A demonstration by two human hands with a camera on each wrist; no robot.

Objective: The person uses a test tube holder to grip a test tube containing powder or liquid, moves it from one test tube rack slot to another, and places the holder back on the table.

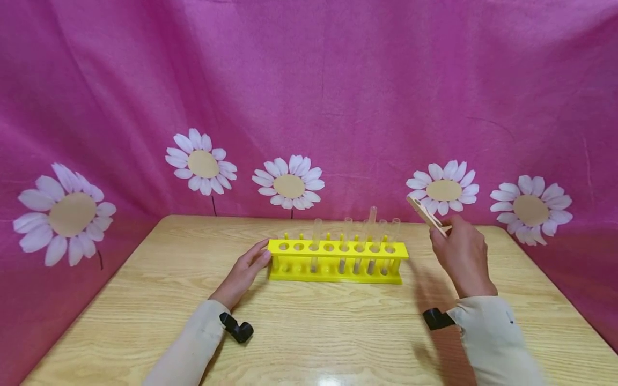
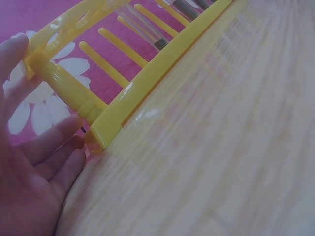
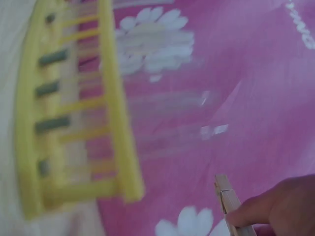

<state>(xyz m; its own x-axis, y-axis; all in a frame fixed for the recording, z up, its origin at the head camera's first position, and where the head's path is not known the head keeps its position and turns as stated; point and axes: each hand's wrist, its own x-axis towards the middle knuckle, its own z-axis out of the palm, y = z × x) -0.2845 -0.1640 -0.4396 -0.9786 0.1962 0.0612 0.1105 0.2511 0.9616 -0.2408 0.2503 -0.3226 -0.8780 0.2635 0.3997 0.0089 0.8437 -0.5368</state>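
A yellow test tube rack (image 1: 338, 248) stands on the table, holding several clear tubes, most with dark matter at the bottom (image 3: 52, 124). One tube (image 1: 373, 214) behind the rack's right half rises higher than the others. My left hand (image 1: 243, 271) touches the rack's left end, fingers fairly straight along its end post (image 2: 69, 91) in the left wrist view. To the right of the rack and above the table, my right hand (image 1: 461, 257) pinches a wooden clamp (image 1: 426, 215); in the right wrist view the clamp (image 3: 227, 201) points away from the fingers.
The wooden table (image 1: 309, 332) extends around the rack. Behind it hangs a pink cloth (image 1: 338, 107) printed with white flowers. A black wrist device (image 1: 236, 328) sits at the left sleeve and another (image 1: 438, 318) at the right sleeve.
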